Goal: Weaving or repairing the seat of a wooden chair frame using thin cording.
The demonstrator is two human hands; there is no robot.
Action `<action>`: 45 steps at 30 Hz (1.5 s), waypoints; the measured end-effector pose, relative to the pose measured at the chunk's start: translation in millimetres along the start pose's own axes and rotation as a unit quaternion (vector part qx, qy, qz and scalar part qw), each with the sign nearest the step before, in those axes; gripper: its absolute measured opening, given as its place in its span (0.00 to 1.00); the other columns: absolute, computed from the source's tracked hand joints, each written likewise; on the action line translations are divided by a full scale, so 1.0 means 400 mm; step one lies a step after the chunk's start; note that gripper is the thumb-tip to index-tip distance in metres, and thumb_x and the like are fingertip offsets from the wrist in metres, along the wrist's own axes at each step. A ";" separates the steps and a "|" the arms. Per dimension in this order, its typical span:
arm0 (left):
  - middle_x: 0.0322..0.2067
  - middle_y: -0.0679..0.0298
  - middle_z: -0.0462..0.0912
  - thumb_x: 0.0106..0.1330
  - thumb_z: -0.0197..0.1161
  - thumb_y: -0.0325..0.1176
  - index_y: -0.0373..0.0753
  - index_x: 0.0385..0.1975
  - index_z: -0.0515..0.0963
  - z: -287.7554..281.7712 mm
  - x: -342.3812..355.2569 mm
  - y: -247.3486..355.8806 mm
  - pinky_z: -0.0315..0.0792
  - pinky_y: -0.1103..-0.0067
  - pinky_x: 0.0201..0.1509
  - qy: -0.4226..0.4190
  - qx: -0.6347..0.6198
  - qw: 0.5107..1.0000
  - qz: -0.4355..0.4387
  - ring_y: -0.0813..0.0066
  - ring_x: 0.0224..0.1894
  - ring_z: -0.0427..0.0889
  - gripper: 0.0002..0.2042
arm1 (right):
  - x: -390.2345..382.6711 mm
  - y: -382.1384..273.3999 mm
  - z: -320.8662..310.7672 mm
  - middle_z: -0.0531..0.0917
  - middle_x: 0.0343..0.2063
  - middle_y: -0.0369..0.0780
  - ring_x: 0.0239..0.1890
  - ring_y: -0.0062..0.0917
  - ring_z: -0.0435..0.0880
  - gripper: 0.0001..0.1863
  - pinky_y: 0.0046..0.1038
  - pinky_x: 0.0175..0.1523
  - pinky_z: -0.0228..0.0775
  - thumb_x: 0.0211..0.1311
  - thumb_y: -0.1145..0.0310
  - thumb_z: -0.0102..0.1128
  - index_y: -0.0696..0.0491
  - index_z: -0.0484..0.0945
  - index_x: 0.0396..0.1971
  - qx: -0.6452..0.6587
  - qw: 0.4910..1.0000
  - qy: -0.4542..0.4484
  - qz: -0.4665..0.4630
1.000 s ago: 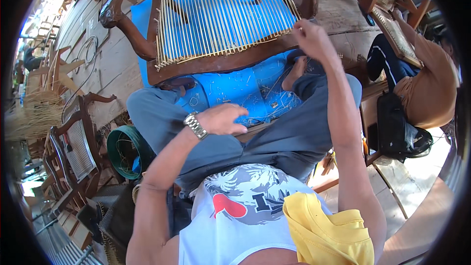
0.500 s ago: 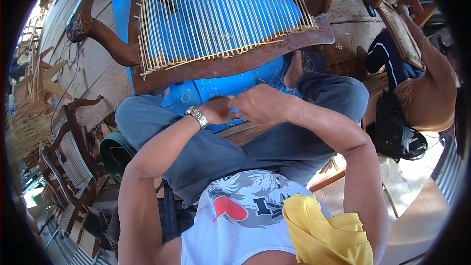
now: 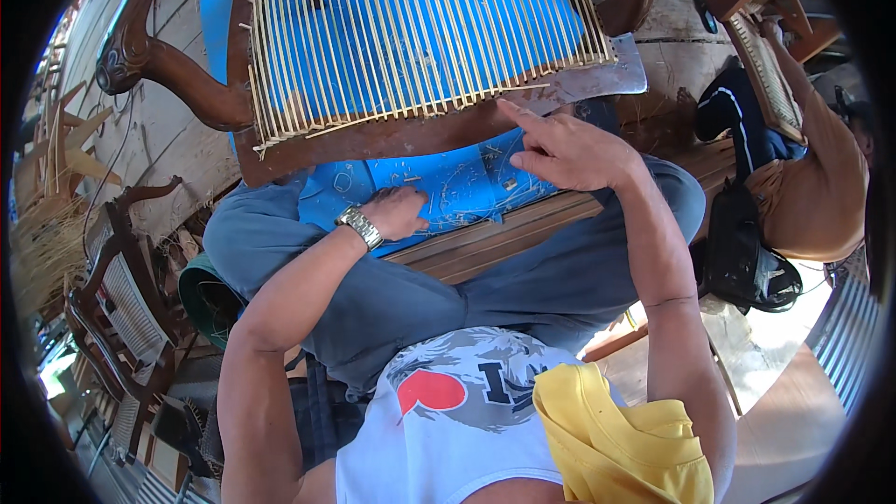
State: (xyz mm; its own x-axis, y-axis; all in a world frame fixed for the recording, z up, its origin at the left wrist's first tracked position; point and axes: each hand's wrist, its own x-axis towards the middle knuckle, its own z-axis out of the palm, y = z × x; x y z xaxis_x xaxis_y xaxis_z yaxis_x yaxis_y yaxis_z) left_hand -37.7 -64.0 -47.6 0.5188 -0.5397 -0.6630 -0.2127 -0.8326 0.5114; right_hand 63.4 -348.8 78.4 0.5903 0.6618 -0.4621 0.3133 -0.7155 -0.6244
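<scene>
In front of me stands a wooden chair with a dark carved frame (image 3: 373, 142), its seat strung lengthwise with pale cane strands (image 3: 411, 37). My right hand (image 3: 581, 151) is at the seat's front rail, index finger stretched out to the wood near the strand ends and thumb apart. No object shows in it. Lower and to the left, my left hand (image 3: 397, 212) hovers over the blue sheet (image 3: 448, 177), wearing a metal-band watch (image 3: 359, 228). Its fingers are curled in; whatever they may hold is too small or hidden to make out.
Cane scraps litter the blue sheet under the chair. Left of me are a green bucket (image 3: 207, 299) and other caned chairs (image 3: 135, 308). At right, a person in brown (image 3: 812, 187) handles a caned panel (image 3: 767, 75), with a black bag (image 3: 747, 252) nearby.
My hands, together before, have parted. The right moved up and right to the seat rail with its index finger out; the left shifted slightly left. The view has shifted slightly too.
</scene>
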 end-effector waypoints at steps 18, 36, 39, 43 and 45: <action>0.51 0.46 0.77 0.63 0.65 0.43 0.37 0.52 0.76 -0.002 0.052 -0.007 0.70 0.59 0.59 -0.033 0.043 0.999 -0.002 0.47 0.57 0.74 0.22 | 0.032 0.053 0.063 0.81 0.21 0.50 0.24 0.43 0.81 0.39 0.39 0.34 0.72 0.65 0.67 0.56 0.63 0.48 0.70 0.019 0.969 0.245 0.010; 0.50 0.45 0.77 0.62 0.65 0.44 0.37 0.53 0.76 0.001 0.048 -0.006 0.71 0.59 0.57 -0.027 0.047 0.999 0.009 0.49 0.55 0.76 0.23 | 0.036 0.014 0.116 0.79 0.17 0.48 0.19 0.41 0.81 0.45 0.40 0.26 0.73 0.65 0.56 0.58 0.66 0.46 0.70 -0.157 0.975 0.158 -0.003; 0.50 0.45 0.77 0.62 0.65 0.44 0.37 0.53 0.76 -0.001 0.046 0.001 0.71 0.59 0.57 -0.029 0.048 0.998 0.001 0.48 0.55 0.76 0.23 | 0.035 0.014 0.118 0.79 0.16 0.47 0.18 0.38 0.81 0.45 0.39 0.25 0.73 0.65 0.56 0.58 0.67 0.45 0.70 -0.167 0.975 0.149 0.000; 0.50 0.45 0.77 0.63 0.65 0.44 0.37 0.52 0.76 0.012 0.053 -0.018 0.71 0.59 0.57 -0.028 0.050 0.998 0.007 0.48 0.56 0.76 0.22 | 0.036 0.015 0.108 0.79 0.17 0.47 0.18 0.39 0.81 0.44 0.39 0.25 0.74 0.66 0.56 0.57 0.65 0.45 0.71 -0.173 0.975 0.141 0.005; 0.51 0.45 0.77 0.63 0.65 0.44 0.37 0.52 0.76 0.013 0.053 -0.021 0.71 0.59 0.57 -0.026 0.047 0.999 0.008 0.48 0.56 0.75 0.22 | 0.029 0.015 0.089 0.80 0.17 0.48 0.20 0.40 0.82 0.43 0.39 0.26 0.75 0.66 0.57 0.58 0.63 0.47 0.71 -0.175 0.974 0.142 0.005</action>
State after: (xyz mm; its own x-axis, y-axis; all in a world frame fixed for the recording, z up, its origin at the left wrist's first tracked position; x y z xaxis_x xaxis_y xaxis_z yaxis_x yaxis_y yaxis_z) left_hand -29.4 -69.2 -68.7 0.4722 -0.5571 -0.6831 -0.2987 -0.8302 0.4706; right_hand 45.8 -337.5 46.7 0.7612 0.6011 -0.2433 0.5117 -0.7873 -0.3441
